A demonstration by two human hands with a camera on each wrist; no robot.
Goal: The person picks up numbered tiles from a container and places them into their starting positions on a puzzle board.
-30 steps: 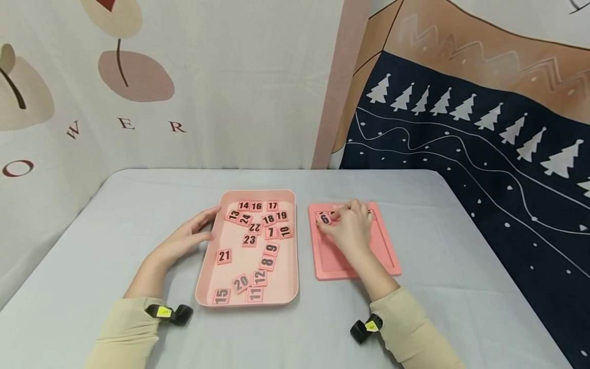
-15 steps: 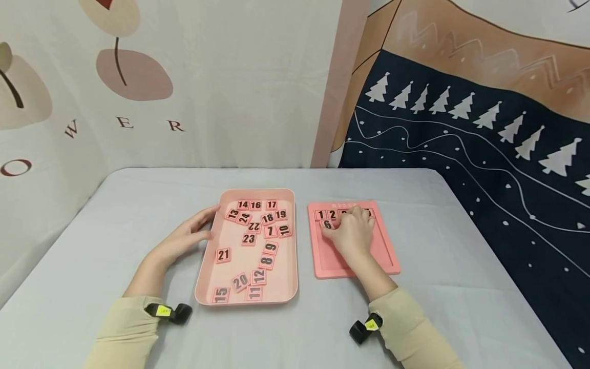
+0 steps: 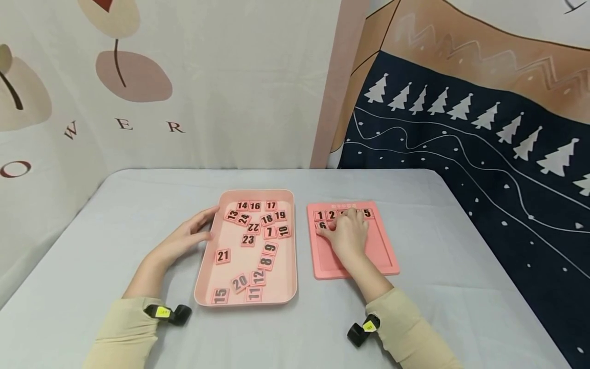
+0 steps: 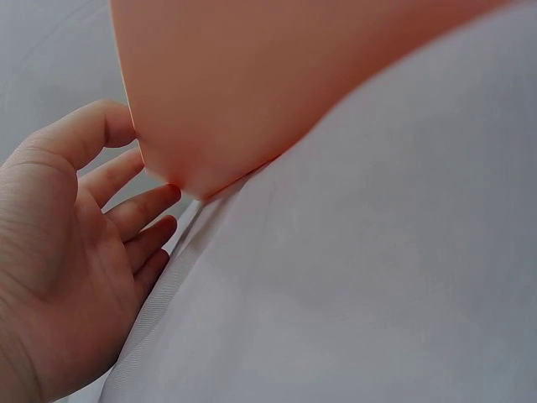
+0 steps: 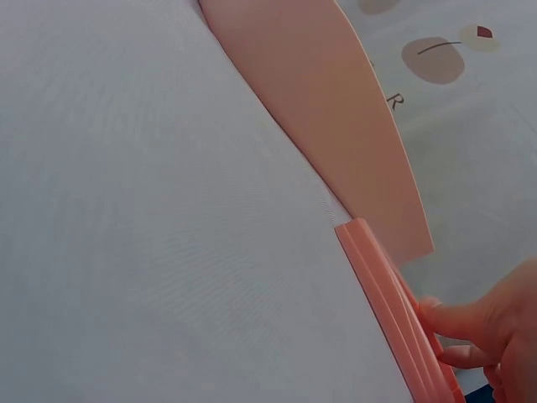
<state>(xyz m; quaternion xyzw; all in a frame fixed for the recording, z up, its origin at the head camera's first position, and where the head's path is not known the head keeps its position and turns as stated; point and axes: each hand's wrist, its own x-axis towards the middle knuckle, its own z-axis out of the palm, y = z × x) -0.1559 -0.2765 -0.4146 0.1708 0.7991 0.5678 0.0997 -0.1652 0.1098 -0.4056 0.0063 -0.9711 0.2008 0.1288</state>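
Observation:
My left hand rests its fingertips against the left side of a shallow pink tray. In the left wrist view, its fingers are spread loosely beside the tray wall. Several number tiles lie scattered in the tray, such as tile 21 and tile 7. My right hand is over a darker pink framed board, thumb and finger pinching number tile 6 just under tile 1. Tile 2 and tile 5 show in the top row; the hand partly hides those between.
The tray and board stand side by side on a white-covered table, with a narrow gap between them. Behind the table hangs a pale printed curtain; a dark cloth with white trees hangs at the right.
Tile 6, in my right hand, has moved from over the top row's left end down to the spot below tile 1. The left hand stays at the tray.

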